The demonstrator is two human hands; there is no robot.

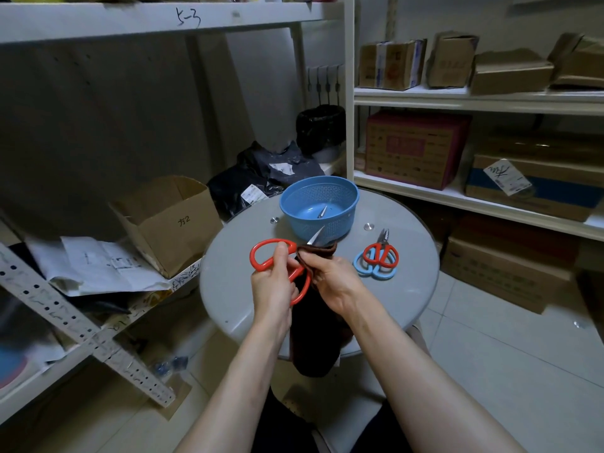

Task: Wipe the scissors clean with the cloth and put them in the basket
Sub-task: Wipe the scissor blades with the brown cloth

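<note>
In the head view, the left hand [273, 284] grips the handle of the red scissors [252, 256], the right hand [330, 276] pinches the dark cloth [313, 325] around their blades, both held above the worktop [235, 282], with the blue basket [304, 227] just beyond them.

basket [340, 223] on table [228, 282] rear | held scissors [265, 242] in frnt | spare scissors [379, 256] on table, R

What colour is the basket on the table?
The basket is blue, clearest in the head view.
</note>
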